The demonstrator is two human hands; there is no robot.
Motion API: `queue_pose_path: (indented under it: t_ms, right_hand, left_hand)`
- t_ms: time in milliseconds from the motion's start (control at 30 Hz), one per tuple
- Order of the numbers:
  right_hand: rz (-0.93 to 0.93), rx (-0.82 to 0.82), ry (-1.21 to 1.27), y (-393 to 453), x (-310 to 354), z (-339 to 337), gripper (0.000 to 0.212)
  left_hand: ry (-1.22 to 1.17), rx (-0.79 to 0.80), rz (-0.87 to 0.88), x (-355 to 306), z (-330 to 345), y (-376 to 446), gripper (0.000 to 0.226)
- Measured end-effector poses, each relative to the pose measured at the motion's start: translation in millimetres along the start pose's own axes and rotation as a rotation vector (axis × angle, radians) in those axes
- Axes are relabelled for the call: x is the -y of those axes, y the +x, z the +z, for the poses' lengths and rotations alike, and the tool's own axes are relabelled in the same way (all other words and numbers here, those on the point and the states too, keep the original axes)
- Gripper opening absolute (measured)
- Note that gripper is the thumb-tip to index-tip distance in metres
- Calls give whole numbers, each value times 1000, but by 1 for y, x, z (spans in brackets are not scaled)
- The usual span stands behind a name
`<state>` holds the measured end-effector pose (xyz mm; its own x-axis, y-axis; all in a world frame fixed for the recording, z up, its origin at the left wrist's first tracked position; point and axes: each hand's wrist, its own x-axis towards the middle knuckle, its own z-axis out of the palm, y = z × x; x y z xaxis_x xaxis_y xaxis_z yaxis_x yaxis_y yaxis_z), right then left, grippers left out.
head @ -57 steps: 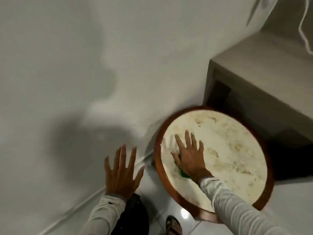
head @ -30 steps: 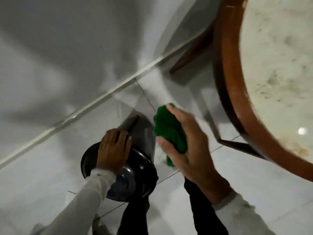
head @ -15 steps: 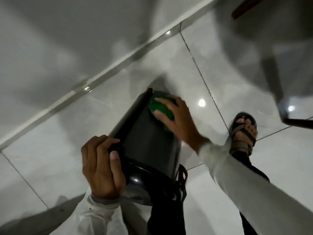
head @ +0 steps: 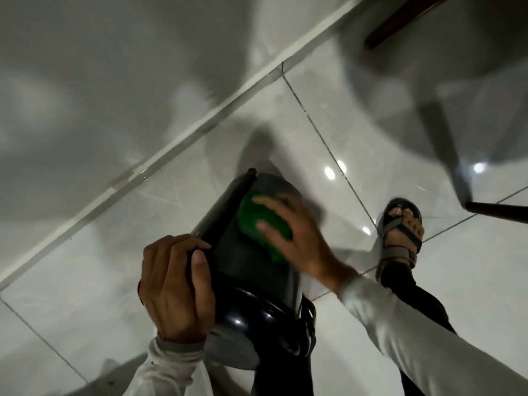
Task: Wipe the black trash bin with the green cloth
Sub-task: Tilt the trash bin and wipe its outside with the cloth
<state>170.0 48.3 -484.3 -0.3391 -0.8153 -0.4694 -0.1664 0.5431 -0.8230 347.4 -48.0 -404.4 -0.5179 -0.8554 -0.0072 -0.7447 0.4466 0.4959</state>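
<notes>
The black trash bin (head: 251, 270) stood tilted on the tiled floor (head: 328, 115), its top leaning toward the person and its base toward the wall (head: 100, 67), close to the skirting line. The green cloth (head: 258, 224) lay flat on the upper part of the bin's side, pressed there by the right hand (head: 297, 238), whose fingers were spread over the cloth rather than bunching it. The left hand (head: 174, 287) was closed around the bin's rim edge near the lid (head: 257, 315), thumb on the body and fingers curled over, steadying the tilt.

To do this stroke well, the judgement was that the open palm should keep even pressure and run long passes down the curved side, while the other hand turned the bin a little after each pass so no strip was missed. The narrow bar (head: 237, 195) along the side would likely need the cloth's edge worked beside it. The glossy surface probably showed smears, so overlapping strokes seemed wise.

The floor was pale, shiny tile with dark grout lines and bright light reflections, possibly slippery under a tilted bin. A sandalled foot (head: 400, 230) stood just right of the bin. A dark wooden leg (head: 400, 21) and a dark bar (head: 497, 210) showed at the upper and right edges.
</notes>
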Motion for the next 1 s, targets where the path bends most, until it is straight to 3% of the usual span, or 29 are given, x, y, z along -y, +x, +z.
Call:
queue_pose_path:
  t_ms: [100,167,367,467,567,667,733,867,933,1000]
  right_hand:
    - [285,-94,-4,53,-26,-9,45]
    - [310,-81,40,62,-25,-12,44]
    - [-213,85,85,-14,38,-14,42]
    - [-298,105,-8,-16,31,-6,43]
    - [-19,-102,-111,42,-5,-7,41]
    - [329,-135,71,94,-24,-9,46]
    - [205,-63,32,86,-7,3,46]
    - [-292,70,139,-5,44,22,34]
    - [-336,139,142,-21,31,20,34]
    - [-209,80,42,-7,1,17,35]
  left_hand:
    - [-2,26,-6,-9,9,15,43]
    - [-6,50,2,-12,11,24,44]
    - [-18,-41,-75,-5,0,21,38]
    - [-23,-81,-128,-1,-1,9,38]
    - [-31,-103,-141,4,-3,-1,39]
    - [-42,-132,-186,8,-2,2,39]
    - [-35,-129,-232,13,-3,9,37]
    - [22,-103,-239,26,-9,5,38]
    - [36,-73,-203,26,-13,-8,36]
    - [48,-51,-182,24,-14,-25,35]
